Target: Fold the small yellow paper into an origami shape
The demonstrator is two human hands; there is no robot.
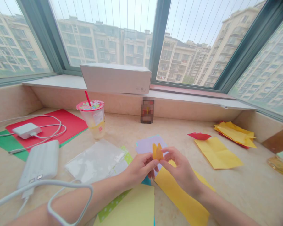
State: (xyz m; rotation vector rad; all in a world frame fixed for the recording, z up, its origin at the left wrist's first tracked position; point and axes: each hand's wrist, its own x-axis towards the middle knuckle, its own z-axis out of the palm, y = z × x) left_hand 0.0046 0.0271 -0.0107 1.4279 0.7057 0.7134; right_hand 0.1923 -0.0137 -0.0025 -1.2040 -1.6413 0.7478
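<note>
Between the two hands, above the bench (pixel 238 185), a small orange folded paper (pixel 157 152) is held up. The left hand (pixel 139 168) pinches its lower left edge with thumb and fingers, and the right hand (pixel 179 168) pinches its lower right side, both closed on the paper. To fold well here, I judge the fingertips should stay near the crease and press evenly, so the two points at the top stay matched. Just under the hands lie a lilac sheet (pixel 146 144) and a long yellow sheet (pixel 181 197). To the left of the left hand is a clear plastic sleeve (pixel 94 161). Farther left and behind stands a plastic cup (pixel 94 121) with a red straw; it holds a little yellowish drink at the bottom.
</note>
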